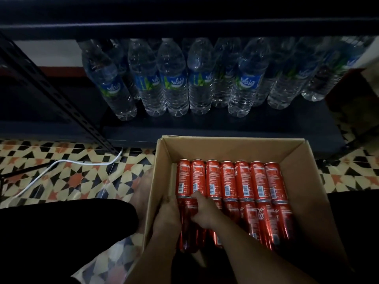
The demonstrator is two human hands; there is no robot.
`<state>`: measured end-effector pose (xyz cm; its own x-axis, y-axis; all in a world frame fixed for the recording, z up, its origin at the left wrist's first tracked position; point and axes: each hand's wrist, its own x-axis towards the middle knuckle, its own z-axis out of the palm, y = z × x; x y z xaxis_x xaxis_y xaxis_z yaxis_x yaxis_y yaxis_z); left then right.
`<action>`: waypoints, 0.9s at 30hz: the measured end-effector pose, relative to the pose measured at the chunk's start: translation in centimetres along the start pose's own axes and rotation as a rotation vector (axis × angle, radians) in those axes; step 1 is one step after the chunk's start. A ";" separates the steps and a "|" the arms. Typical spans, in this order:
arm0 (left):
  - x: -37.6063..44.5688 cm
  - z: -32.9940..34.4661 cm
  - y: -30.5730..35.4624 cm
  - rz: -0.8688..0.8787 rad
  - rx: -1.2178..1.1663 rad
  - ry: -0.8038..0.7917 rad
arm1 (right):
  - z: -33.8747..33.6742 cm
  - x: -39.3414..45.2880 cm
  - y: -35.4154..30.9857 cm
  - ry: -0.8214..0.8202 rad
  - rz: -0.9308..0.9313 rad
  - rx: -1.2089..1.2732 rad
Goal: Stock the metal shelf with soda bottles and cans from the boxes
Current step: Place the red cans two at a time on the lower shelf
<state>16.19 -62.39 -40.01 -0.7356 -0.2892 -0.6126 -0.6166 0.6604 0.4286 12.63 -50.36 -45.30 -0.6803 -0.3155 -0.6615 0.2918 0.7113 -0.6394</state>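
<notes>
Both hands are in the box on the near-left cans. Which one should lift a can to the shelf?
Probably the right hand: its fingers curl over the top of a red can. The left hand lies wedged between that can and the box wall.

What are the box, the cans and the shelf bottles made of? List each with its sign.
Box: brown corrugated cardboard, matte, with folded flaps.
Cans: probably aluminium, glossy red print with glinting highlights.
Bottles: clear plastic, ribbed see-through walls with blue labels.
</notes>
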 end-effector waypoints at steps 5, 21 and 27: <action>0.8 -0.2 -0.5 0.073 0.177 -0.061 | 0.0 -1.0 0.8 0.059 -0.019 0.201; 0.0 -2.7 1.1 0.246 -0.170 0.199 | -4.9 -4.3 -0.4 0.289 -0.139 0.327; 0.0 -5.5 3.8 0.319 -0.464 0.363 | -9.0 -4.8 -2.5 0.413 -0.278 0.313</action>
<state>12.32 -63.71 -34.68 -0.8993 -0.3981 -0.1809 -0.3506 0.4092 0.8424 9.11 -44.99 -37.03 -0.9469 -0.1482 -0.2854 0.2071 0.3982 -0.8936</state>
